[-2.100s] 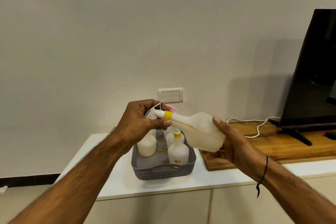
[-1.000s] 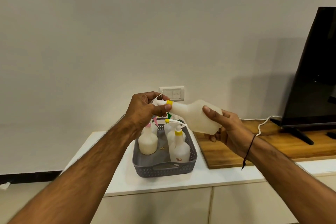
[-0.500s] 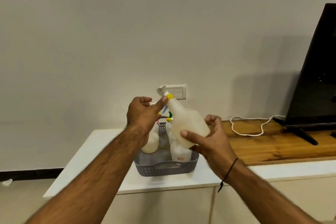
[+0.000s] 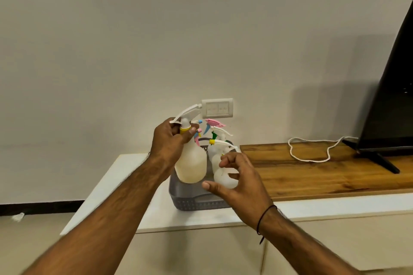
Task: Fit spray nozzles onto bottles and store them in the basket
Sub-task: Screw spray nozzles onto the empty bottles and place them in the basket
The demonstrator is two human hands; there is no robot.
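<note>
The bottle (image 4: 190, 165) was held upright, long axis vertical, its body hanging directly below the grip and over the near left part of the basket (image 4: 178, 196). The left hand (image 4: 171, 140) was clamped round the neck at the yellow collar (image 4: 185, 130), under the white nozzle (image 4: 186, 113). The right hand (image 4: 240, 182) was spread, empty, beside the base and apart from it. A straight descent was judged sufficient.
</note>
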